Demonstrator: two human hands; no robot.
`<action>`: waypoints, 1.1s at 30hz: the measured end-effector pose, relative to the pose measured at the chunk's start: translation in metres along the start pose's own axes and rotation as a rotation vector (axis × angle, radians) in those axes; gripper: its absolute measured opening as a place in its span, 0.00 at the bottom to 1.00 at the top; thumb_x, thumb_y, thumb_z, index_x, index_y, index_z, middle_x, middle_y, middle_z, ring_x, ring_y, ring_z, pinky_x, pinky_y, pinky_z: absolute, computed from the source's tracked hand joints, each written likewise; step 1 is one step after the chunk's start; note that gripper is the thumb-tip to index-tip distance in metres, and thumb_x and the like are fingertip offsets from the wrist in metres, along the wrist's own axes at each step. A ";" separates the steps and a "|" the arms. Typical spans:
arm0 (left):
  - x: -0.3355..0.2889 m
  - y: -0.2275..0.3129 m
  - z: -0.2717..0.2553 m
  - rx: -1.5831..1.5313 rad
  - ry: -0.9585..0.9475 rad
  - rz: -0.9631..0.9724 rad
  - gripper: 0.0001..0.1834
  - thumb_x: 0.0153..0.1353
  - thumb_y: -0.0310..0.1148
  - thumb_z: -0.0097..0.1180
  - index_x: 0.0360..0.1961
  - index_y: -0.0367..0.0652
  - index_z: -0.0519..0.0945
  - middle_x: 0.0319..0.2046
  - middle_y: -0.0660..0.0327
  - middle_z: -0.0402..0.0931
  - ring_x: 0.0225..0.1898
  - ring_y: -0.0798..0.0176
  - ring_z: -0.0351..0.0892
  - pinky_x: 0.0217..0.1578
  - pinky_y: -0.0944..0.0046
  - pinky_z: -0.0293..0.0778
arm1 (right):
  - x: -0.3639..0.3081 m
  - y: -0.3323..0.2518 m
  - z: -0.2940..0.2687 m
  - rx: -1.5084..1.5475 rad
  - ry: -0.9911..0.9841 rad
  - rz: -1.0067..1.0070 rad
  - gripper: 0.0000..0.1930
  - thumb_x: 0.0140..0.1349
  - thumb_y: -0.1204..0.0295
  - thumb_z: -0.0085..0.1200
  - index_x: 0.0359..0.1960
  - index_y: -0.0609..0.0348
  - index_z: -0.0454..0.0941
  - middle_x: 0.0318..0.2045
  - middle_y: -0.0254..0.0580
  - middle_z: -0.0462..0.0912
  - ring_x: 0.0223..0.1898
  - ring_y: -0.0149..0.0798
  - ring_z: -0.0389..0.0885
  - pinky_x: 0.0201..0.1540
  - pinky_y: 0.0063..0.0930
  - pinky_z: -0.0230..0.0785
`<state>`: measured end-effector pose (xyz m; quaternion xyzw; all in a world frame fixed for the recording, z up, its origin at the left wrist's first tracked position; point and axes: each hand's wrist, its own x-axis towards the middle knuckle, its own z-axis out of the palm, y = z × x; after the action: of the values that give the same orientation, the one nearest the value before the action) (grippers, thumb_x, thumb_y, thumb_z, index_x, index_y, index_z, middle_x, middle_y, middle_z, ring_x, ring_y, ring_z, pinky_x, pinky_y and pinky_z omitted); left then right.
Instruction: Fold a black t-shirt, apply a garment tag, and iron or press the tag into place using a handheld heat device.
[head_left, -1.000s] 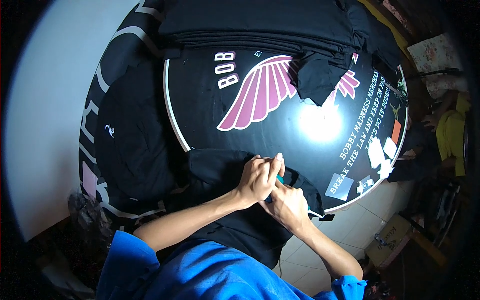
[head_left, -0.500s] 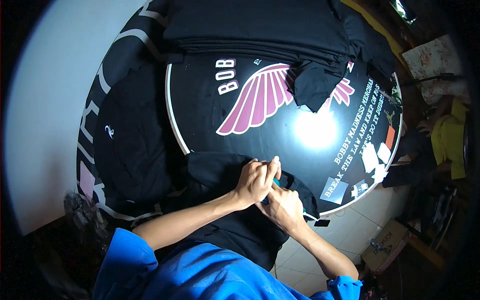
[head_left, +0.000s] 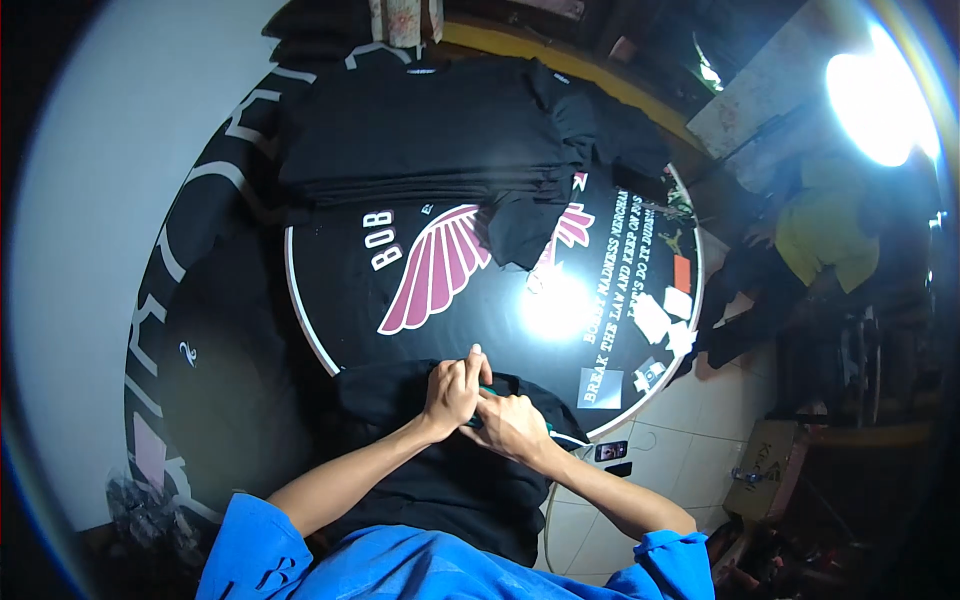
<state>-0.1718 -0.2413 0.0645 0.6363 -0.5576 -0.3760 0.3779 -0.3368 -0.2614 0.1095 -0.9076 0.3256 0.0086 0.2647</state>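
Note:
A black garment [head_left: 410, 500] lies across my lap and over the near edge of the round black table. My left hand [head_left: 455, 393] is closed above the cloth, one finger pointing up. What its fingers pinch is hidden. Pressed against it from the right, my right hand [head_left: 512, 425] wraps round a small teal-green tool [head_left: 486, 392]. Only bits of that tool show between the fingers, so its kind cannot be made out. Both hands touch each other over the garment.
Folded black T-shirts [head_left: 420, 130] are stacked at the table's far side. Another dark garment [head_left: 235, 350] lies at left. Paper scraps [head_left: 655, 320] sit near the table's right rim [head_left: 697, 290]. A phone [head_left: 611, 452] shows beyond it. A person in yellow-green [head_left: 830, 240] is at right.
My view has shifted, so the table and hands appear farther left and lower, and more of the far side shows. Both hands stay together in nearly the same grip.

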 end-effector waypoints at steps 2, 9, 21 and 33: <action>0.003 0.012 0.000 -0.021 0.037 0.006 0.32 0.91 0.42 0.31 0.33 0.37 0.81 0.26 0.50 0.83 0.28 0.38 0.83 0.38 0.45 0.78 | -0.001 0.002 0.002 -0.053 -0.080 0.031 0.25 0.71 0.47 0.68 0.48 0.57 0.80 0.35 0.50 0.92 0.31 0.56 0.93 0.35 0.49 0.88; 0.002 0.011 -0.001 -0.020 0.097 0.049 0.36 0.91 0.44 0.28 0.31 0.35 0.81 0.27 0.43 0.82 0.31 0.34 0.84 0.40 0.43 0.77 | -0.001 0.001 0.005 -0.019 -0.015 0.042 0.25 0.69 0.47 0.70 0.49 0.57 0.79 0.34 0.53 0.92 0.35 0.61 0.93 0.40 0.53 0.87; 0.007 -0.004 0.008 0.090 0.151 0.150 0.37 0.90 0.45 0.28 0.29 0.38 0.83 0.30 0.46 0.87 0.37 0.32 0.84 0.49 0.39 0.77 | 0.000 0.002 0.005 -0.057 -0.008 0.055 0.27 0.70 0.46 0.69 0.49 0.58 0.80 0.36 0.57 0.92 0.38 0.65 0.93 0.44 0.57 0.86; 0.006 -0.001 0.004 0.086 0.097 0.106 0.34 0.90 0.46 0.29 0.35 0.39 0.83 0.34 0.45 0.87 0.42 0.30 0.83 0.55 0.37 0.74 | -0.001 -0.001 0.003 -0.064 -0.008 0.058 0.27 0.70 0.47 0.69 0.51 0.59 0.80 0.35 0.58 0.92 0.37 0.65 0.92 0.45 0.58 0.86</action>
<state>-0.1748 -0.2472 0.0614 0.6391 -0.5871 -0.2998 0.3963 -0.3368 -0.2586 0.1080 -0.9057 0.3504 0.0304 0.2367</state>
